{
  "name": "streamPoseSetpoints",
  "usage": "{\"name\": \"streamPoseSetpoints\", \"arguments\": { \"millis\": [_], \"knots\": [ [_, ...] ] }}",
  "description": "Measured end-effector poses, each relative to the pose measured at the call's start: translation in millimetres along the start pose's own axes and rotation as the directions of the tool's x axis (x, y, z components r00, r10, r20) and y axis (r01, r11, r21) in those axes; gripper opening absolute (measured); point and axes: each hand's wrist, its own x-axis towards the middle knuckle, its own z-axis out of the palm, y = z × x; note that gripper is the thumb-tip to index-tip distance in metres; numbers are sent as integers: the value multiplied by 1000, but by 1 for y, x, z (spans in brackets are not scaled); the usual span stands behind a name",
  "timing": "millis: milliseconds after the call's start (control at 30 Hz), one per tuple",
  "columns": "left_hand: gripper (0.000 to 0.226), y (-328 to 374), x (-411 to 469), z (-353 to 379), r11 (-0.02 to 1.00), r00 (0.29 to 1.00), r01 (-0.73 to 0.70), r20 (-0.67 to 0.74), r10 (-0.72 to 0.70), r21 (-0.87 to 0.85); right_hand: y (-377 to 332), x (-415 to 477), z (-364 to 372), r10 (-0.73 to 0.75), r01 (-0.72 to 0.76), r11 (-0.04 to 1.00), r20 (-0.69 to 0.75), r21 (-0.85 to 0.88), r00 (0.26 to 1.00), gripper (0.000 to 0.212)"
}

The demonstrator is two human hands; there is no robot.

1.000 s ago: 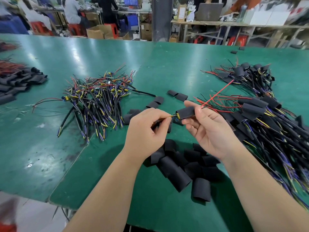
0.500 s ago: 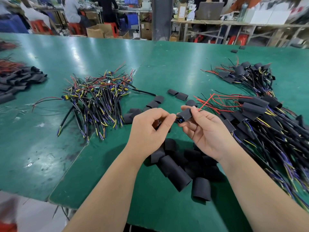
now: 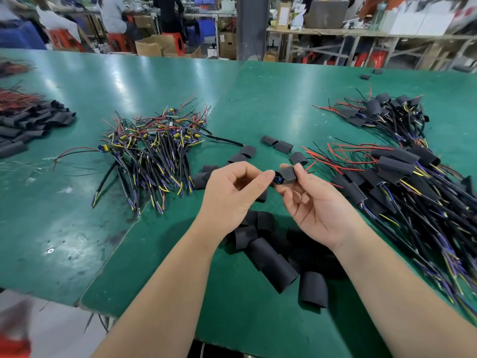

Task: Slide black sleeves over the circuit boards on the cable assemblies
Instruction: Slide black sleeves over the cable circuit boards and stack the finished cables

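Snugly, sleeve (image 3: 288, 173) within right grip (image 3: 318, 211)

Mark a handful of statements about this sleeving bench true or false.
1. The table is green. True.
2. The right hand pinches a black sleeve. True.
3. The heap of loose sleeves sits at the far edge. False: it lies near, beneath the wrists.
4. The left cable pile is already sleeved. False: it is bare; the sleeved cables lie on the right.
5. The left hand rests flat on the table. False: it is raised, fingers curled, beside the sleeve.
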Motion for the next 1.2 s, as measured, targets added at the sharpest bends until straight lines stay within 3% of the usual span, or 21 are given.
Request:
{"name": "streamPoseSetpoints", "arguments": {
  "millis": [267,533,733,933,1000,1067,1100,1200],
  "knots": [
    [16,-1,-3,0,975,992,-85,-72,102,207,0,-2,-3,-151,156,978,47,-139,987,15],
    [15,-2,-4,2,969,989,-91,-95,115,231,2,-3,3,-119,120,988,20,-94,993,36],
    [10,0,-4,2,978,989,-118,-72,132,172,-1,-3,3,-152,148,987,-59,-68,987,12],
    [12,-7,-2,2,974,989,-106,-77,123,199,0,-3,2,-138,135,988,-38,-75,990,19],
    [16,-9,-2,1,977,993,-74,-72,89,198,-3,-3,5,-116,117,993,-74,5,991,25],
    [32,-10,-1,0,992,995,35,-96,-23,121,-16,-5,9,-116,134,980,-124,148,985,14],
    [39,-10,0,-1,995,989,86,-122,-79,56,-27,-6,9,-136,169,964,-169,205,976,6],
    [53,-11,6,-6,987,962,149,-220,-160,-65,-72,-10,0,-231,306,923,-298,233,926,10]
  ]
}}
